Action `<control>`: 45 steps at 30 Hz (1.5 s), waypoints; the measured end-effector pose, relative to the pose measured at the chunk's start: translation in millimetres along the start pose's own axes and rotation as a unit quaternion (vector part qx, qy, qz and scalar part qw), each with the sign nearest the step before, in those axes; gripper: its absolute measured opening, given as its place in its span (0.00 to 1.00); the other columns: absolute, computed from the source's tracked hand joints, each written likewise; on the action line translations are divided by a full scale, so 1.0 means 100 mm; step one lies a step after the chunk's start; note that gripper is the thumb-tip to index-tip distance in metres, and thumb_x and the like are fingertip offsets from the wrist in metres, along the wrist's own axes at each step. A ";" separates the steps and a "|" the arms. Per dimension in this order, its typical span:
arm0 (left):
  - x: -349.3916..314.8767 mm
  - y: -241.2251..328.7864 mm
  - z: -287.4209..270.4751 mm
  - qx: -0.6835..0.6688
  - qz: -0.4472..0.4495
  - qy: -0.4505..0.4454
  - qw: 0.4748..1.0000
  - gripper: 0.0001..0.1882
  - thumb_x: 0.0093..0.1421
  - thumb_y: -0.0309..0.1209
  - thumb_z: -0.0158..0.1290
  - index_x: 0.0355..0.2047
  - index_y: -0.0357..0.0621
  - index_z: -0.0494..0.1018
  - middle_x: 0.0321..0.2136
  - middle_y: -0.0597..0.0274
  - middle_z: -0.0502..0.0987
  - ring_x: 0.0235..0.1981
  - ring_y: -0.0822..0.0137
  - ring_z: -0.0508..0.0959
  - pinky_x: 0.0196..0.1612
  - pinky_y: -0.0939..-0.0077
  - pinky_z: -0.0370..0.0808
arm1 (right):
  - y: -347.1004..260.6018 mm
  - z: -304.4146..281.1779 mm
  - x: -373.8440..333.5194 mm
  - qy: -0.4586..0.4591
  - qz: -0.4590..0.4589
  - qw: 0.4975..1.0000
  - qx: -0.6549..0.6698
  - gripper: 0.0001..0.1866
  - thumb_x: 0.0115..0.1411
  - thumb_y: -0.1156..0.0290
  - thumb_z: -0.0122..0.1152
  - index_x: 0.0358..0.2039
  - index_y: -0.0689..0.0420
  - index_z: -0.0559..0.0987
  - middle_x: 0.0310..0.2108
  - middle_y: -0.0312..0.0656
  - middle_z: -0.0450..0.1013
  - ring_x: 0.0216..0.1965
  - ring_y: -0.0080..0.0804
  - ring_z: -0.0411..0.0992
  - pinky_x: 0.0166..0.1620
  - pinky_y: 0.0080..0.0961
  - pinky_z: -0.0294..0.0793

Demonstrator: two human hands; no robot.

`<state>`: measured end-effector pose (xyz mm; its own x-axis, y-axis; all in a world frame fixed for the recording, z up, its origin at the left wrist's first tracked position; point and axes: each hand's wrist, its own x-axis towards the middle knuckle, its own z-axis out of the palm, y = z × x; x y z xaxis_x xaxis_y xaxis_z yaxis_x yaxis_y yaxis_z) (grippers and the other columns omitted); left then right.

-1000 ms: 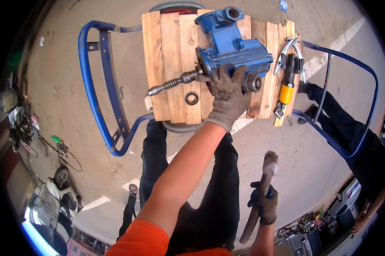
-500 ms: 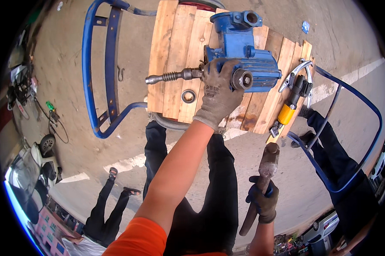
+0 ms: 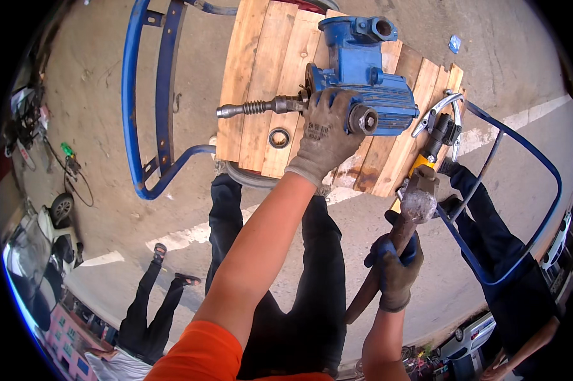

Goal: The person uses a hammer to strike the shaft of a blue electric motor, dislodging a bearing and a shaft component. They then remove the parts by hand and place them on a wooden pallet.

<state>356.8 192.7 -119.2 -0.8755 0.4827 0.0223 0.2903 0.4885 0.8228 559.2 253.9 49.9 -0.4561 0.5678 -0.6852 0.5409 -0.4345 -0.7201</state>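
Observation:
My gloved left hand (image 3: 331, 130) is closed around a round steel piece (image 3: 363, 119), seen end-on against the near side of the blue electric motor (image 3: 388, 101). The piece's lower part is hidden by the hand. To the hand's left a threaded metal shaft (image 3: 251, 110) sticks out over the boards. A ring-shaped bearing (image 3: 279, 138) lies flat just below the shaft. My gloved right hand (image 3: 397, 270) grips the wooden handle of a hammer (image 3: 420, 197), whose heavy head is raised to the right of the planks' near edge.
The motor sits on a cart of wooden planks (image 3: 248, 70) with blue tube frames (image 3: 131, 101) at both ends. A gear puller (image 3: 436, 114) and a yellow-and-black hydraulic cylinder (image 3: 434, 149) lie at its right. Bystanders' legs (image 3: 150, 298) show at left and right.
My right hand has lifted the hammer up and slightly right, so its head now overlaps the yellow cylinder. My left hand has stayed at the motor, holding the steel piece.

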 end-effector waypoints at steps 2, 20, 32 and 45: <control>0.01 -0.01 0.00 0.000 0.006 0.005 1.000 0.29 0.48 0.34 0.68 0.49 0.45 0.71 0.47 0.47 0.73 0.51 0.43 0.70 0.56 0.47 0.68 | -0.10 0.07 0.10 0.041 -0.030 0.999 -0.012 0.21 0.55 0.83 0.59 0.51 0.70 0.72 0.30 0.44 0.75 0.27 0.29 0.75 0.32 0.26 0.78; 0.01 -0.06 0.04 0.001 0.005 0.005 1.000 0.31 0.44 0.31 0.68 0.49 0.44 0.72 0.47 0.46 0.75 0.53 0.42 0.72 0.57 0.49 0.71 | -0.32 0.63 0.52 0.038 -0.037 0.978 -0.201 0.17 0.56 0.69 0.71 0.41 0.63 0.75 0.26 0.38 0.75 0.23 0.20 0.73 0.25 0.20 0.72; 0.00 -0.10 0.05 0.003 0.008 0.018 1.000 0.29 0.43 0.31 0.69 0.47 0.45 0.73 0.47 0.47 0.76 0.52 0.42 0.72 0.57 0.49 0.70 | -0.33 0.63 0.41 0.038 -0.040 0.993 -0.100 0.15 0.57 0.74 0.68 0.42 0.64 0.75 0.27 0.37 0.75 0.25 0.19 0.73 0.28 0.21 0.73; 0.01 -0.13 0.08 0.004 0.008 0.002 1.000 0.29 0.46 0.35 0.69 0.49 0.46 0.74 0.48 0.48 0.76 0.52 0.43 0.73 0.57 0.49 0.72 | -0.14 0.66 0.48 0.032 -0.038 0.993 -0.110 0.15 0.58 0.72 0.68 0.43 0.64 0.75 0.29 0.37 0.76 0.27 0.18 0.72 0.30 0.21 0.73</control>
<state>355.6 192.7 -134.1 -0.8720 0.4881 0.0372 0.3069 0.4861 0.8183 483.6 241.0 20.2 -0.4595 0.6397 -0.6161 0.6514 -0.2288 -0.7234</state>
